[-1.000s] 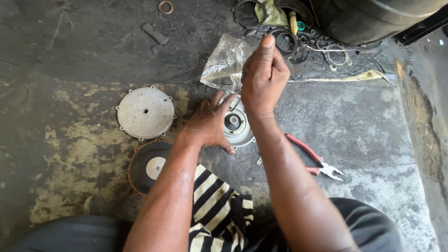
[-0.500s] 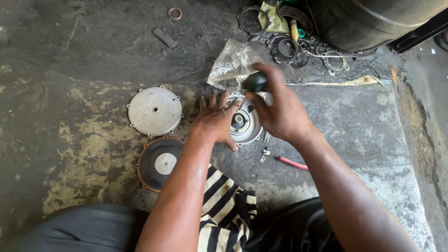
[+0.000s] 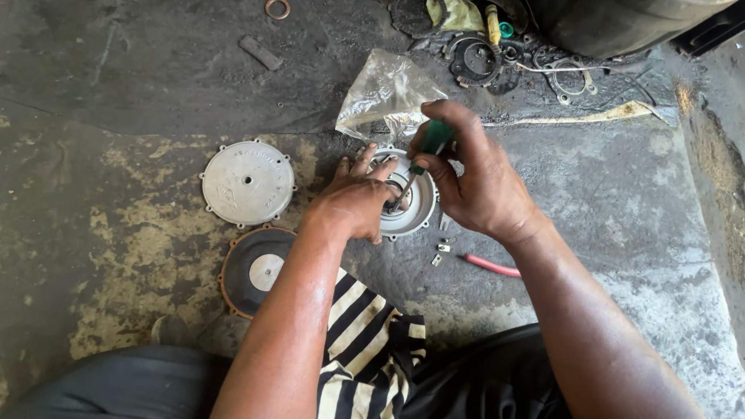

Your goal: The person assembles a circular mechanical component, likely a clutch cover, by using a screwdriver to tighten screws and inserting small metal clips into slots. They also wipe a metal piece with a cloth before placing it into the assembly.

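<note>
A round grey metal housing [image 3: 415, 211] lies on the concrete floor in front of me. My left hand [image 3: 353, 198] rests on its left side and holds it down, fingers spread over the rim. My right hand [image 3: 473, 182] is shut on a screwdriver with a green handle [image 3: 433, 140]. The screwdriver's shaft slants down into the middle of the housing. Most of the housing's left half is hidden under my left hand.
A round metal cover plate [image 3: 248, 182] lies to the left, a black rubber diaphragm [image 3: 256, 269] below it. A clear plastic bag [image 3: 384, 97] sits behind the housing. Small loose screws [image 3: 441, 250] and red-handled pliers [image 3: 493, 266] lie near my right wrist. Gaskets and rings [image 3: 477, 58] are scattered at the back.
My right hand came down from the back of the floor with the screwdriver and set its tip into the housing. My left hand stayed on the housing. The view has shifted slightly.
</note>
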